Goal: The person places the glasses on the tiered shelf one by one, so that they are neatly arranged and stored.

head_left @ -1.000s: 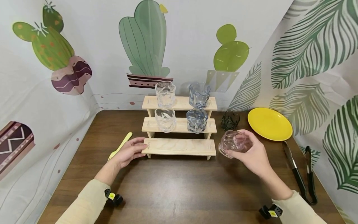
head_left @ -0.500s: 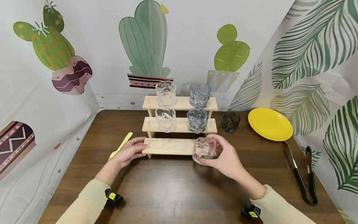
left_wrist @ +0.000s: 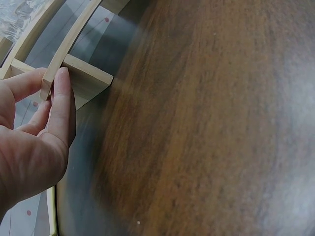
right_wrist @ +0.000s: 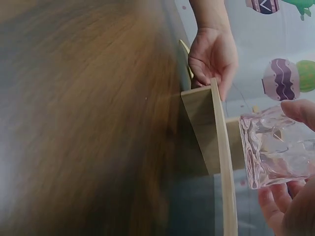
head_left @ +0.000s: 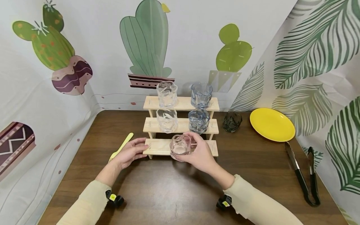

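My right hand point(head_left: 201, 156) grips a clear pink glass point(head_left: 180, 145) from its right side, with thumb and fingers around it. In the right wrist view the pink glass point(right_wrist: 273, 147) is held a little above the bottom board, apart from it. My left hand point(head_left: 132, 153) pinches the left end of the bottom board of a three-step wooden stand point(head_left: 160, 147); the left wrist view shows the board's end point(left_wrist: 54, 73) between thumb and fingers. Two clear glasses point(head_left: 167, 120) stand on the left of the upper steps, and two blue glasses point(head_left: 198, 121) on their right.
A dark glass point(head_left: 232, 122) stands right of the stand, beside a yellow plate point(head_left: 272, 125). Black-handled tongs point(head_left: 302, 181) lie along the table's right side. A pale yellow utensil point(head_left: 123, 143) lies behind my left hand. Printed cloth rises behind the table.
My right hand has carried the pink glass leftward, from right of the stand to over the middle of its bottom step. My left hand has kept its place on the board.
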`<state>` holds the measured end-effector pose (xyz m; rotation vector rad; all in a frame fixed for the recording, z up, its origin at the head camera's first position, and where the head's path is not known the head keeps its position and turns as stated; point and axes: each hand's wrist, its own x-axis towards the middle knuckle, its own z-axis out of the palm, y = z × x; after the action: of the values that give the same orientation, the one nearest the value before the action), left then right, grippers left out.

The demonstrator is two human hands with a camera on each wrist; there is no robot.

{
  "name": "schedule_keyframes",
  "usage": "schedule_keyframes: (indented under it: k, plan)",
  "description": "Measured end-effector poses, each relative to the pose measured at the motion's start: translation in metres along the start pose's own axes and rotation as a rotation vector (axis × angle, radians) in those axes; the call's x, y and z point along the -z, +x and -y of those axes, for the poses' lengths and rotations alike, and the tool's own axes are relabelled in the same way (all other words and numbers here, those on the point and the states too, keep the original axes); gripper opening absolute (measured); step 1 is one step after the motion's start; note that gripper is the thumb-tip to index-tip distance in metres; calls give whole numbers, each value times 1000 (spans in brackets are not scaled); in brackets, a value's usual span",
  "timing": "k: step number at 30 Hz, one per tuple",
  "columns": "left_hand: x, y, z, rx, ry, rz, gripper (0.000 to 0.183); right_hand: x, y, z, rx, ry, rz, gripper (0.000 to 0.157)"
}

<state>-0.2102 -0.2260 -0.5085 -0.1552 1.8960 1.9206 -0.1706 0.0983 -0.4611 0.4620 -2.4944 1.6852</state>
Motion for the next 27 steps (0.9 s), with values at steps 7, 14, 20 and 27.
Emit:
schedule_keyframes:
  k: [7, 14, 20, 27]
  plan:
    - [0, 2, 0, -8, 5, 15, 68, -24, 13, 0, 18, 12, -26, 82]
    - [0, 1, 0, -5, -6, 3, 64, -39, 17, 0, 3, 50, -35, 82]
    - [-1, 2, 1, -13, -17, 4, 63, -48, 17, 1, -14, 47, -58, 82]
    - [0, 1, 2, -25, -26, 28, 64, -55, 16, 3, -36, 40, -67, 83]
